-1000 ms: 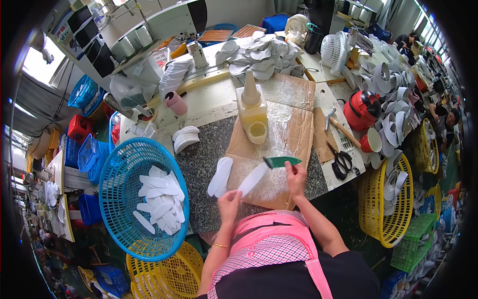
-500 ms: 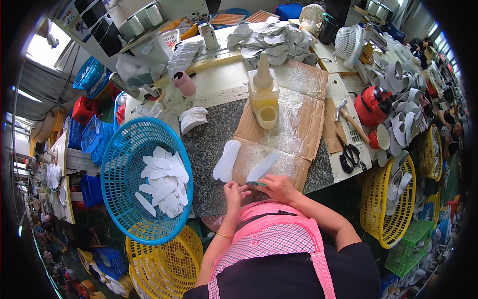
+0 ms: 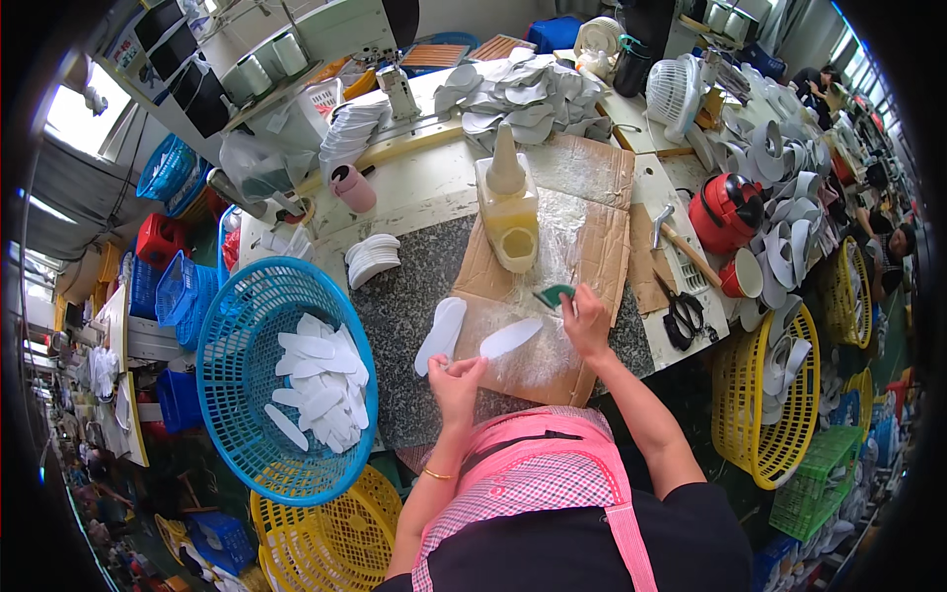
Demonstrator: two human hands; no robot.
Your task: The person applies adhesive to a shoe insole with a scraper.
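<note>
The speckled grey surface fills the middle of the view, with a sheet of brown cardboard laid over its right half. To the left of it sits the big blue basket, round and open, with a loose heap of white insole pieces lying inside. On the cardboard's far side stands a yellowish glue bottle with a tall cone cap, and just near of it a small cup of the same yellow. Over to the right, a red kettle-shaped pot, and black scissors lying flat near the surface's edge.

Now down to the work itself — two white insoles. One insole lies on bare grey stone just left of the cardboard, untouched. The other insole lies tilted on the cardboard, and the left hand has its fingers pinched on that insole's near-left tip. The right hand is just right of it, fingers closed around a small green scraper — the green blade pokes out to the left, above the insole's far end
</note>
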